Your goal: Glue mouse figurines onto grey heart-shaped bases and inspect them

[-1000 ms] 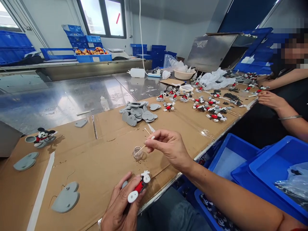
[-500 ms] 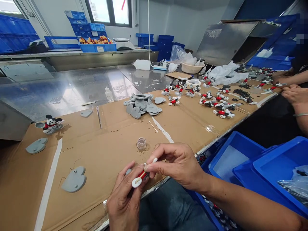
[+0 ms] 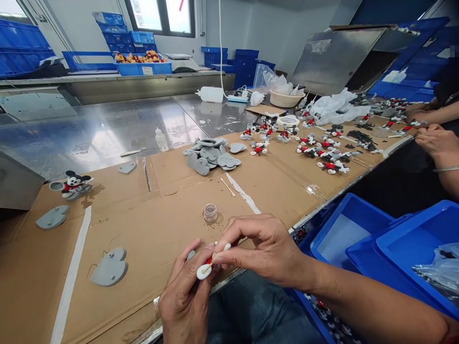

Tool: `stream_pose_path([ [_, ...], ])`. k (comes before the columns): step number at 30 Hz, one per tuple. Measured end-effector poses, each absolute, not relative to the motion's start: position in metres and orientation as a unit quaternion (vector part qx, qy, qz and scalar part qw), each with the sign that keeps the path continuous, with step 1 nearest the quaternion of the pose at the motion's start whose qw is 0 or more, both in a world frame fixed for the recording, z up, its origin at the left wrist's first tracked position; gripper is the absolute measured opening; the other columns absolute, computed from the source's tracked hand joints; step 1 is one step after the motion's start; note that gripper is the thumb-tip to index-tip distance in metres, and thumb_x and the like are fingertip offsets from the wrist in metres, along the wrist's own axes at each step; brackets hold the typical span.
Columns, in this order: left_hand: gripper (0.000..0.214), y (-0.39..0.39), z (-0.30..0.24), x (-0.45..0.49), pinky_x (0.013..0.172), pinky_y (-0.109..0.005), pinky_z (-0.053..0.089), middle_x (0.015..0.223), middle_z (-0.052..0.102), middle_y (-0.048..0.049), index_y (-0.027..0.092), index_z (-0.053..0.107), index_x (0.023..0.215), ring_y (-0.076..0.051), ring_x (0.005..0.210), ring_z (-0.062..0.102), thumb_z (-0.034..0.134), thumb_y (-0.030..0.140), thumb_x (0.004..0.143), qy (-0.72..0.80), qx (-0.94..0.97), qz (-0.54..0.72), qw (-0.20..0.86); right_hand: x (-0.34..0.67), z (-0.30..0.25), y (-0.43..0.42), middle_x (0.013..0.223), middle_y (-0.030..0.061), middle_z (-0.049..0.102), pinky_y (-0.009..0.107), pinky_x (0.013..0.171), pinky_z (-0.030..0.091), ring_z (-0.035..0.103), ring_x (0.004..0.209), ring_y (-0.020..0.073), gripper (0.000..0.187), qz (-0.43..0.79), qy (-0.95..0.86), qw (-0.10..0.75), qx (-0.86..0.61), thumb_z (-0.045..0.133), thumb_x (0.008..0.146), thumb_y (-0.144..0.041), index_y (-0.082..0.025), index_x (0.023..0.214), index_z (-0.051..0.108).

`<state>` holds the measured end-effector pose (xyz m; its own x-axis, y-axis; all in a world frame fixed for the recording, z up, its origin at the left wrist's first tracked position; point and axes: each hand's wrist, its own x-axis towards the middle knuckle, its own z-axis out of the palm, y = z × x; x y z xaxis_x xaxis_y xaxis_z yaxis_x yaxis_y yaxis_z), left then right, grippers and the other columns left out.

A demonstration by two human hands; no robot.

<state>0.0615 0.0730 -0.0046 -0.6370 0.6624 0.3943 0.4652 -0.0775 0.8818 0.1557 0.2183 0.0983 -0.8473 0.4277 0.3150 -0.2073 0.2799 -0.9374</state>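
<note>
Near the table's front edge, my left hand is closed around a small figurine; its red part and a white oval piece show, the rest is covered by my fingers. My right hand pinches a cotton swab, whose white tip sticks out past the thumb. The swab's other end touches the white oval piece. Behind my left fingers a bit of grey shows. A small clear glass jar stands just beyond the hands, and another cotton swab lies on the cardboard.
Grey heart-shaped plates lie in a pile, with a single one at left. A mouse figurine stands far left. Several figurines lie at right, near a co-worker's hand. Blue bins stand below the table edge.
My right hand has shifted slightly down and left along with the swab, so its tip sits closer to the figurine. My left hand keeps its hold almost in place.
</note>
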Motion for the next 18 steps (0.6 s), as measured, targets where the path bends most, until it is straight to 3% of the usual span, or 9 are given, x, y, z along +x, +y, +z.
stream_pose_path([
  [5,0.031,0.074,-0.004,0.062,0.102,-0.025,0.049,0.115,0.07,0.0066,0.038,0.067,0.117,-0.017,0.117,0.061,0.066,0.025,0.089,0.672,0.419,0.605,0.089,0.157,0.106,0.216,0.071,0.0014,0.071,0.014,0.061,0.051,0.064,0.063,0.0075,0.005,0.614,-0.727,0.296,-0.086,0.079,0.076,-0.013,-0.014,0.075,0.074],
  [13,0.041,0.075,-0.019,0.045,0.102,-0.021,0.046,0.119,0.069,0.0019,0.028,0.06,0.13,-0.016,0.121,0.058,0.063,0.017,0.09,0.648,0.548,0.528,-0.029,0.139,0.099,0.249,0.062,-0.0003,0.067,0.02,0.058,0.055,0.063,0.055,0.0094,0.021,0.71,-0.589,0.346,-0.173,0.087,0.065,-0.026,-0.014,0.068,0.07],
  [18,0.027,0.086,-0.023,0.045,0.097,-0.022,0.044,0.11,0.071,0.0047,0.032,0.063,0.121,-0.015,0.114,0.06,0.056,0.029,0.095,0.649,0.524,0.545,-0.088,0.122,0.078,0.274,0.064,-0.0013,0.066,0.019,0.056,0.052,0.063,0.054,0.0092,0.029,0.685,-0.601,0.356,-0.209,0.089,0.059,-0.033,-0.014,0.067,0.069],
])
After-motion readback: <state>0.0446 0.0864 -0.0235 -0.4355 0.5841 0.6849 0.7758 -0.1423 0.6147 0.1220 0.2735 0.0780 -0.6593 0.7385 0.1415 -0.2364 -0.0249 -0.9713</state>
